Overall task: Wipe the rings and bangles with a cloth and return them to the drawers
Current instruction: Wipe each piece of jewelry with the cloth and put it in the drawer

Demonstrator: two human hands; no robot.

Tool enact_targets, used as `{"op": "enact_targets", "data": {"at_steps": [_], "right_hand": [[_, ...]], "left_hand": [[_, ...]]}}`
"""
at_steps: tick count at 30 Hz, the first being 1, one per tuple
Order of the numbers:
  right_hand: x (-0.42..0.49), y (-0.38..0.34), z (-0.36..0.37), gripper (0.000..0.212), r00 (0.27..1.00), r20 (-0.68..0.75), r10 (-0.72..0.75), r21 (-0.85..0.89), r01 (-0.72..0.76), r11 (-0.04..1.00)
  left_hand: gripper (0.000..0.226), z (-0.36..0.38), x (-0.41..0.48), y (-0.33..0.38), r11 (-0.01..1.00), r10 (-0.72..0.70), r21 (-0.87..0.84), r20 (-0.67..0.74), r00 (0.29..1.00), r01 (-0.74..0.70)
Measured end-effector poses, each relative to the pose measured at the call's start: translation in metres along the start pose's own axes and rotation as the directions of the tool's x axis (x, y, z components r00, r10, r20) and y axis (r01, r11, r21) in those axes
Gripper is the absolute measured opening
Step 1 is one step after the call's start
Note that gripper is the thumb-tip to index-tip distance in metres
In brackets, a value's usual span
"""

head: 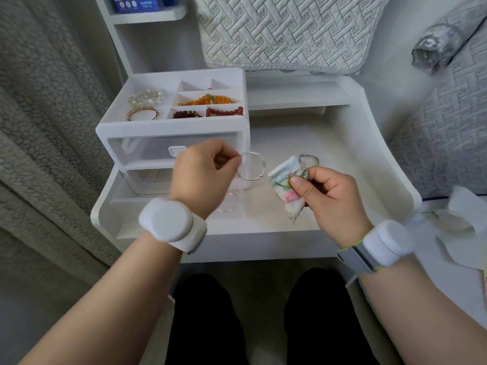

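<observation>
Above the white counter the left hand pinches a thin bangle just left of the cloth gripped in the right hand, with the open lower drawer below, nearer the left hand.

A quilted pillow leans behind the white bedside table; a grey patterned curtain hangs to its left and crumpled tissue lies to its right

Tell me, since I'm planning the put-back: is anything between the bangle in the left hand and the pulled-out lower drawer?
Nothing visible does. The left hand pinches the silver bangle just right of the pulled-out lower drawer, and only that hand's own wrist hangs over its open top.
</observation>
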State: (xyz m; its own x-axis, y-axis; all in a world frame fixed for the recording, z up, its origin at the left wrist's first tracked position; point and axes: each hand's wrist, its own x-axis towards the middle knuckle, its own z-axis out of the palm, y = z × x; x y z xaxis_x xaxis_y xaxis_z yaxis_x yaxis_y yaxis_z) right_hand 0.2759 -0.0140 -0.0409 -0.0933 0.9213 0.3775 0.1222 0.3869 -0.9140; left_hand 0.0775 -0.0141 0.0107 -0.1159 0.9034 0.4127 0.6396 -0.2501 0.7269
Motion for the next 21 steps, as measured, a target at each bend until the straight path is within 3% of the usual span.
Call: {"op": "enact_targets", "data": {"at_steps": [3, 8, 17, 21], "right_hand": [[-0.001, 0.002, 0.006, 0.016, 0.998, 0.058, 0.002, -0.034, 0.000, 0.999], [-0.003, 0.002, 0.022, 0.018, 0.984, 0.164, -0.064, -0.169, 0.092, 0.981], [-0.002, 0.004, 0.039, 0.019, 0.970, 0.228, -0.078, -0.262, 0.139, 0.955], [-0.002, 0.005, 0.040, 0.019, 0.971, 0.230, -0.071, -0.242, 0.127, 0.962]], "left_hand": [[0.008, -0.022, 0.009, -0.017, 0.969, -0.014, 0.248, 0.000, 1.000, 0.014], [0.009, -0.032, 0.019, -0.036, 0.840, -0.078, 0.543, 0.149, 0.986, -0.016], [0.015, -0.031, 0.034, -0.040, 0.683, -0.246, 0.724, 0.351, 0.904, -0.095], [0.026, -0.028, 0.038, -0.043, 0.682, -0.303, 0.728, 0.376, 0.876, -0.076]]}}
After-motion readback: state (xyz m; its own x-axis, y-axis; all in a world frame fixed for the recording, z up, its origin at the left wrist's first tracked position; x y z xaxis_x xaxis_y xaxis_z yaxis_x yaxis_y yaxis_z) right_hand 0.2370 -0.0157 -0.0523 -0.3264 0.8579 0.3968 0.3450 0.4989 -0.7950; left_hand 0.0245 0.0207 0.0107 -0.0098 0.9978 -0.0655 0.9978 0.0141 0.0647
